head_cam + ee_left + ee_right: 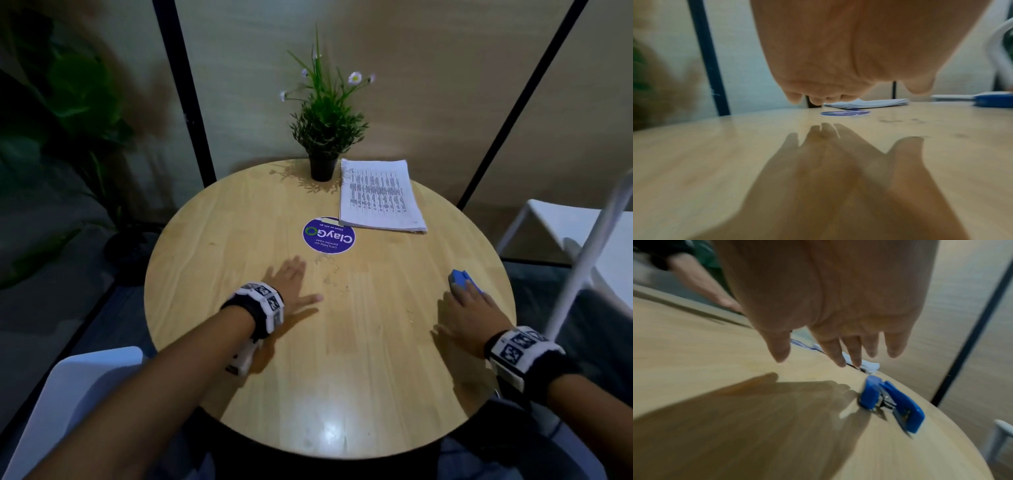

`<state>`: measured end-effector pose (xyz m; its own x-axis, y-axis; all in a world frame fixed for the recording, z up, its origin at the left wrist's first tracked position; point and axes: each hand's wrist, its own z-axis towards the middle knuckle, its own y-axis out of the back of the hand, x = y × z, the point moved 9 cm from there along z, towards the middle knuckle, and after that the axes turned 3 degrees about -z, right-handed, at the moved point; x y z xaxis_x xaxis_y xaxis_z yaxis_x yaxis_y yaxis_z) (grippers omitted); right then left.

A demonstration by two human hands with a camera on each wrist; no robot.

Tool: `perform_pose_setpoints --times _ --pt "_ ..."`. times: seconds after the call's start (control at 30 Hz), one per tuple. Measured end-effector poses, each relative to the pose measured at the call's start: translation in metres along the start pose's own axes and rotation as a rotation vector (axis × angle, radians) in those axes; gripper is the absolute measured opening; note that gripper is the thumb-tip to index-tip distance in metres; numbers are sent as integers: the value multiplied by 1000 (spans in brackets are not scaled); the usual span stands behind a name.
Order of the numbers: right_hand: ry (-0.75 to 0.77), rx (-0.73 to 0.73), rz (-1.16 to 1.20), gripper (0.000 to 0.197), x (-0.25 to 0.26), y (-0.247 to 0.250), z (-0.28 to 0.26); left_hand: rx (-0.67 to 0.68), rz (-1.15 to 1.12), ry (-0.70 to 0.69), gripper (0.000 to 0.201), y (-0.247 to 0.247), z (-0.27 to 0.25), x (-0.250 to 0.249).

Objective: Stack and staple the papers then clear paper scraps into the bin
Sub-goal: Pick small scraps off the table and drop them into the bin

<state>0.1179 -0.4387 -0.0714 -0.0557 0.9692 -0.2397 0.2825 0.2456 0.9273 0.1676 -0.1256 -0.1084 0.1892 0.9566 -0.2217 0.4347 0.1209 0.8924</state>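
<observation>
A stack of printed papers (378, 197) lies at the far right of the round wooden table (342, 370), beside a potted plant. Tiny paper scraps (330, 274) are scattered near the table's middle. My left hand (303, 282) hovers flat just left of them with fingers spread, holding nothing; the left wrist view shows its palm (849, 78) above its shadow. A blue stapler (462, 279) lies on the table at the right. My right hand (462, 308) is just over its near end, fingers straight (828, 331), not gripping the stapler (892, 402). No bin is in view.
A black-potted plant (323, 137) stands at the table's far edge. A round purple sticker (329, 235) lies flat mid-table. White chairs stand at the right (582, 240) and near left (68, 404). A large leafy plant (68, 120) fills the left floor.
</observation>
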Motion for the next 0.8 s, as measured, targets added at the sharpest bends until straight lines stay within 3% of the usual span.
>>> perform_pose_setpoints --times 0.1,0.17,0.27,0.37,0.5,0.67,0.8 --pt "43 200 -122 106 8 -30 -23 -75 -20 187 93 20 -5 66" --pt "26 258 -146 124 10 -42 -30 -93 -38 327 96 21 -12 112" --pt "4 279 -80 135 24 -47 -27 -44 -56 492 103 11 -21 167" --pt "44 257 -27 140 49 -45 -13 8 -18 508 105 6 -19 185" --pt "76 214 56 133 83 -34 12 23 -67 405 103 5 -3 160" --pt "133 200 107 120 125 -15 36 30 36 105 106 -3 13 78" --pt "291 188 125 116 160 -4 39 102 138 -154 106 -23 9 5"
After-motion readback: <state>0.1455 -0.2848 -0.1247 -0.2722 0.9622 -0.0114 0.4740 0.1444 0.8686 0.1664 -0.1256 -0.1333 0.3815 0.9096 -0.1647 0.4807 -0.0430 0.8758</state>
